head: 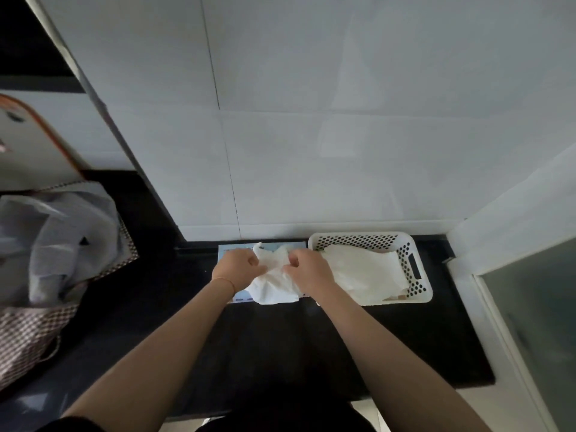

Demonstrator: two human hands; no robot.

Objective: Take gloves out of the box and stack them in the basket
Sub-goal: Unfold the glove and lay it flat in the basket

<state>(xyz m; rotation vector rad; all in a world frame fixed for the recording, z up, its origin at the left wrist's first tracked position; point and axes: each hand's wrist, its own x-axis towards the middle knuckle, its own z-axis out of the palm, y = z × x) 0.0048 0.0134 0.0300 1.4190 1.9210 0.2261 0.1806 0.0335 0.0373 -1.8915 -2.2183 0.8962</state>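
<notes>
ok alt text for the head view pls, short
Both hands, left hand and right hand, pinch a thin white glove over a light blue box on a dark counter. Right of the box, a white perforated basket holds stacked gloves against a white tiled wall.

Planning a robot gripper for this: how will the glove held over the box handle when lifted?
Probably floppy: the glove crumples and drapes between the left hand and right hand. Likely very light, being thin and translucent. It may not lie flat; those in the basket look wrinkled.
</notes>
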